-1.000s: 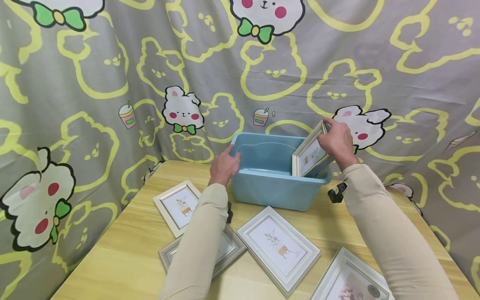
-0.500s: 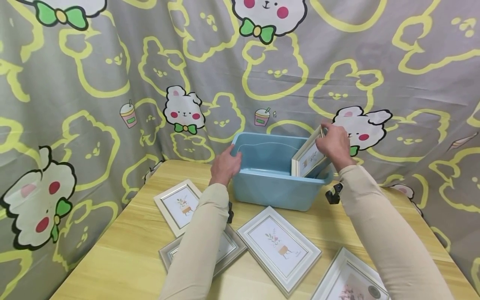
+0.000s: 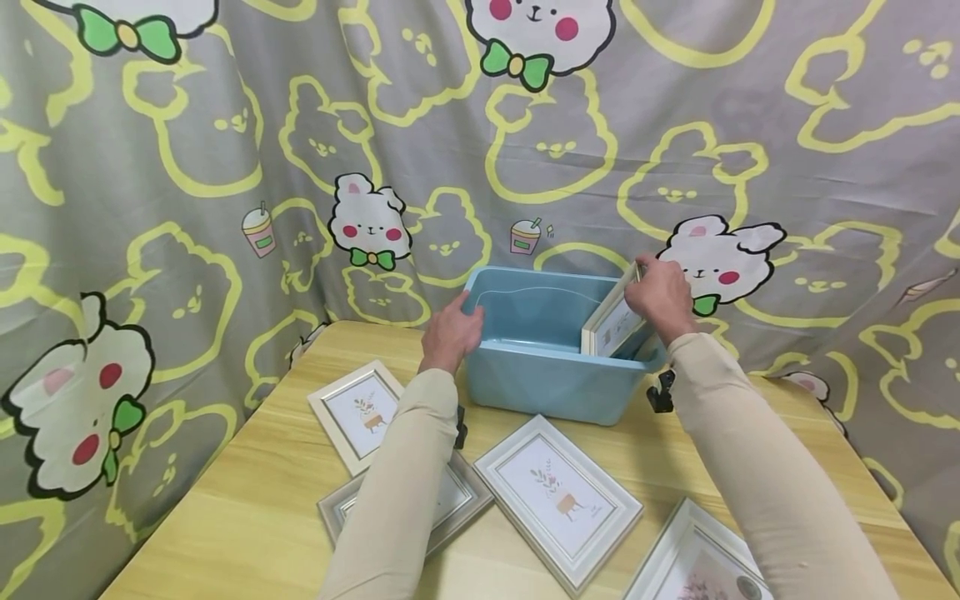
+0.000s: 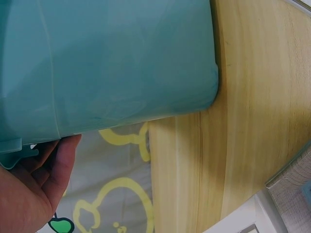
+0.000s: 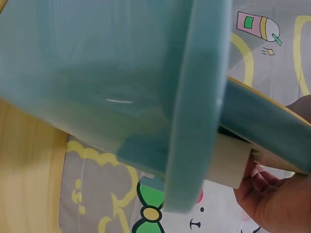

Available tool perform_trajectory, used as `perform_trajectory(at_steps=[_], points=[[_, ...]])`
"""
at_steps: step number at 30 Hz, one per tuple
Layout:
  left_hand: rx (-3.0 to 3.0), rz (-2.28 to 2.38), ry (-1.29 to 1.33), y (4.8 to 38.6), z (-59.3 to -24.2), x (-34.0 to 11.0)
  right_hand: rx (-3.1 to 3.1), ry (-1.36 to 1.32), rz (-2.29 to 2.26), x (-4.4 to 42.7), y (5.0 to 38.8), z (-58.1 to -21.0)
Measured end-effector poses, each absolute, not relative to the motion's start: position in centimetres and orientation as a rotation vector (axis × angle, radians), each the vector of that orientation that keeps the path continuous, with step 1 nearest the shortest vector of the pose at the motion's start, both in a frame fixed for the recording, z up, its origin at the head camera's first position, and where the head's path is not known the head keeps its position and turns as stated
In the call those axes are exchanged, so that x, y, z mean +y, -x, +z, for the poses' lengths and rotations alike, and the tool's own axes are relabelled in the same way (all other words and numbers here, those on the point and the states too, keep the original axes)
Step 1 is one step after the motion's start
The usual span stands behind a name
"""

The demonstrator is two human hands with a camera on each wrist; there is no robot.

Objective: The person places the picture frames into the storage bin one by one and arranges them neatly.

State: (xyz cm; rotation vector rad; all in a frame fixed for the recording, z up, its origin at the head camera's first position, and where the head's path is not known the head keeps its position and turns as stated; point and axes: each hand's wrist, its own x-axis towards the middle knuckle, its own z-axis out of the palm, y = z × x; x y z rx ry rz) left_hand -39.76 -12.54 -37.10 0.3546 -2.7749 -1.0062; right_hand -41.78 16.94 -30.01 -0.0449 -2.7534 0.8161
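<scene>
A light blue plastic bin (image 3: 543, 385) stands at the table's back. My left hand (image 3: 452, 336) grips its left rim; in the left wrist view the fingers of this hand (image 4: 36, 191) curl at the bin's lip. My right hand (image 3: 662, 296) pinches the upper edge of a cream picture frame (image 3: 617, 321), which leans, tilted, inside the bin's right end with its top above the rim. From the right wrist view, the hand (image 5: 279, 201) holds beside a blue-grey panel (image 5: 267, 127) and a beige block-like part (image 5: 228, 160); how these join is partly hidden by the rim.
On the wooden table (image 3: 217, 500) lie a cream picture frame (image 3: 333, 392), a grey-brown one (image 3: 457, 508) partly under my left sleeve, a white one (image 3: 600, 529) in front of the bin, and another white one (image 3: 660, 554) at front right. A patterned curtain (image 3: 435, 108) hangs behind.
My right hand has moved slightly down and left, lowering the cream picture frame a little deeper into the bin. The left hand stays at the bin's left rim.
</scene>
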Motion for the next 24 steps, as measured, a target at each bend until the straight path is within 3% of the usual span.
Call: perform_trajectory(at_steps=[24], points=[[-2.768,-1.017,-0.369,39.6,-37.0,-12.6,-2.840,0.095,0.706,16.2,42.6,-31.2]])
